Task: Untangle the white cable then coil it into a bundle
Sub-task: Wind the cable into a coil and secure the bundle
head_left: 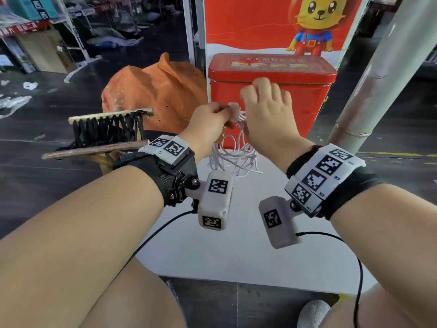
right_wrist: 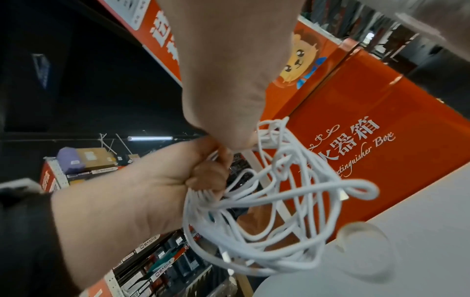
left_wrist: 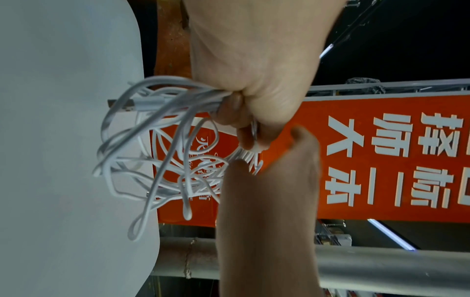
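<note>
A red box [head_left: 272,95] is standing at the counter's [head_left: 236,252] far edge, crowding the work. Above the counter, the left hand [head_left: 208,119] and right hand [head_left: 267,107] are both pinching the cable [head_left: 233,152], its snarled loops dangling. Untangling is seemingly just starting; next, a plug end needs freeing.

Dark floor [head_left: 59,119], white table [head_left: 236,252]

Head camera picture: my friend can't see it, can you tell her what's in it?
Two hands, left hand and right hand, hold up a tangled white cable over a white table. Behind stands a red metal box.
</note>
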### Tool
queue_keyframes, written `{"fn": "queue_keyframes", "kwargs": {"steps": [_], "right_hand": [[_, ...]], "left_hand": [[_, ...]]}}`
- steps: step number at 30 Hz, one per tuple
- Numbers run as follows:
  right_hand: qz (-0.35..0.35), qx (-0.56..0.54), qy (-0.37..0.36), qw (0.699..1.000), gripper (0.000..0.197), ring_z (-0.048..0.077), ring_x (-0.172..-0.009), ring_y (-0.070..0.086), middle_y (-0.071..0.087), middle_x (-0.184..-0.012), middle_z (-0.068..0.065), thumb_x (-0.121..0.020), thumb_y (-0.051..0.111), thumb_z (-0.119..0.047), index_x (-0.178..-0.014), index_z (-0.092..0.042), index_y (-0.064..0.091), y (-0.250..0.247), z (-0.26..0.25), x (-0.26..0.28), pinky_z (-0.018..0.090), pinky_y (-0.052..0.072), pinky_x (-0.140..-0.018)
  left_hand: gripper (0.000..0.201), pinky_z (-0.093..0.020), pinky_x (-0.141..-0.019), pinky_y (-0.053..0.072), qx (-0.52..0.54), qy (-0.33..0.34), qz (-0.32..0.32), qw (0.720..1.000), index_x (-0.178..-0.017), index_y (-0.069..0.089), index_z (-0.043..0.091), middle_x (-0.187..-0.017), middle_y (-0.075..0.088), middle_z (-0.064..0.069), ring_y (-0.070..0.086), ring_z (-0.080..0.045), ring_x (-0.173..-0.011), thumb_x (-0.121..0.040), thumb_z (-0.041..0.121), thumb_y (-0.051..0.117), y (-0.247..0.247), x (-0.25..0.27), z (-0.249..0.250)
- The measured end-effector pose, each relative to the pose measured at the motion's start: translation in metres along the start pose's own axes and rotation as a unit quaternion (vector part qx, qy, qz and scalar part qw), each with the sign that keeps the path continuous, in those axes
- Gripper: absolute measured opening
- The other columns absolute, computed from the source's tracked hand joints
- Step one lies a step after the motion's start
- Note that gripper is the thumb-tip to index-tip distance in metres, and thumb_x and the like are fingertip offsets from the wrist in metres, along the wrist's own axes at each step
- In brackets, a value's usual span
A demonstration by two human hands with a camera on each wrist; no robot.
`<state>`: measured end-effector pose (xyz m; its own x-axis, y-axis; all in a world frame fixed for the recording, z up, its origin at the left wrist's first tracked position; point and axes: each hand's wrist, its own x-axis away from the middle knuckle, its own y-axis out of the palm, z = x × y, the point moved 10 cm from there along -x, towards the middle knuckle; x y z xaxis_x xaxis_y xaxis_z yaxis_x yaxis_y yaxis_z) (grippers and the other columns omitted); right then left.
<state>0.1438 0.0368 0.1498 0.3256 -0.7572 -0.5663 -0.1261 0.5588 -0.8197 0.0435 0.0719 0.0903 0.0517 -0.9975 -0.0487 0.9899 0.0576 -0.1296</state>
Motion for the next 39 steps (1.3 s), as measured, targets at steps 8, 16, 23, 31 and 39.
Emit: {"fn": "queue_keyframes", "kwargs": {"steps": [8, 16, 23, 31, 39], "right_hand": [[-0.080, -0.170, -0.024, 0.982, 0.051, 0.029, -0.124, 0.048, 0.054, -0.132, 0.012, -0.091, 0.052, -0.013, -0.139, -0.008, 0.037, 0.031, -0.006, 0.006, 0.035, 0.029, -0.107], [-0.166, -0.346, 0.028, 0.923, 0.022, 0.014, -0.068, 0.047, 0.055, -0.078, 0.000, -0.087, 0.065, -0.021, -0.098, -0.002, 0.064, 0.043, 0.022, 0.007, 0.008, 0.034, -0.054], [-0.258, -0.315, 0.078, 0.910, 0.030, 0.015, -0.063, 0.045, 0.056, -0.074, 0.009, -0.091, 0.058, -0.029, -0.093, 0.001, 0.061, 0.055, 0.031, 0.026, 0.015, 0.032, -0.048], [-0.332, -0.457, 0.121, 0.816, 0.031, 0.028, -0.083, 0.056, 0.066, -0.098, 0.028, -0.079, 0.062, -0.049, -0.093, -0.023, 0.070, 0.061, 0.023, 0.041, 0.051, 0.045, -0.081], [-0.310, -0.356, 0.247, 0.846, 0.025, 0.013, -0.055, 0.040, 0.044, -0.067, 0.001, -0.096, 0.043, -0.015, -0.106, -0.003, 0.063, 0.072, 0.041, 0.039, 0.021, 0.034, -0.043]], "left_hand": [[0.012, -0.019, -0.044, 0.036, -0.020, 0.013, -0.020, 1.000, -0.096, 0.065, 0.013, -0.063, 0.055, -0.003, 0.045, -0.008, -0.043, -0.095, 0.016, 0.054, 0.013, 0.006, 0.003], [0.021, -0.015, -0.038, 0.028, -0.091, 0.055, -0.105, 0.989, -0.078, 0.051, 0.012, -0.055, 0.042, 0.001, 0.034, -0.001, -0.034, -0.096, 0.022, 0.056, 0.029, 0.013, 0.008], [0.027, -0.018, -0.040, 0.032, -0.144, 0.074, -0.109, 0.981, -0.083, 0.042, 0.014, -0.057, 0.051, -0.002, 0.040, -0.004, -0.039, -0.090, 0.030, 0.064, 0.034, 0.013, 0.010], [0.025, -0.017, -0.040, 0.031, -0.140, 0.080, -0.186, 0.969, -0.087, 0.043, 0.015, -0.057, 0.051, 0.000, 0.041, -0.005, -0.044, -0.093, 0.033, 0.058, 0.038, 0.020, 0.008], [0.018, -0.017, -0.082, 0.037, -0.337, 0.246, -0.024, 0.909, -0.093, 0.052, 0.014, -0.100, 0.043, 0.001, 0.045, -0.010, -0.086, -0.090, 0.028, 0.062, 0.013, 0.012, 0.028]]}}
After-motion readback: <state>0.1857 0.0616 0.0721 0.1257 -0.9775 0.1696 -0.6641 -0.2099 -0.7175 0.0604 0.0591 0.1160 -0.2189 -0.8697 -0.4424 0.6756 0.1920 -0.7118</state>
